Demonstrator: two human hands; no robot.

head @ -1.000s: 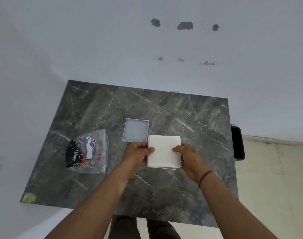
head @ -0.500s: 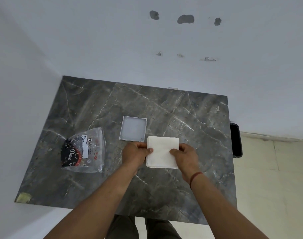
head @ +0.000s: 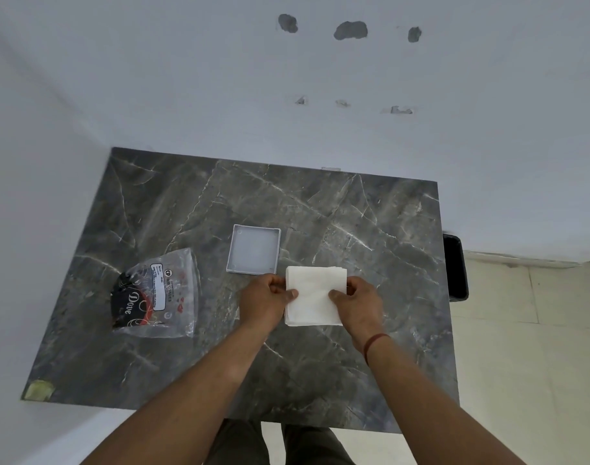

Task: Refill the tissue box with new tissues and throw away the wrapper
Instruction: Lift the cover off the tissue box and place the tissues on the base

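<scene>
Left hand [head: 265, 302] and right hand [head: 357, 303] pinch the tissue stack [head: 315, 297] by opposite edges above the surface [head: 354, 380]. Soft, light, loose sheets (liable to splay): support both sides. Tissue box [head: 254, 249] lies open just beyond; wrapper [head: 159, 297] left.

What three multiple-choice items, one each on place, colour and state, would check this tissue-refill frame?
1. Where does the wrapper lie?
A. left of the hands
B. inside the box
C. on the floor

2. What colour is the tissue stack?
A. blue
B. white
C. black

3. What state is the tissue box in?
A. filled
B. closed
C. open and empty

Key: 1 A, it rests on the table beyond the left hand. 2 B, plain white between left hand and right hand. 3 C, its bare floor shows.
</scene>
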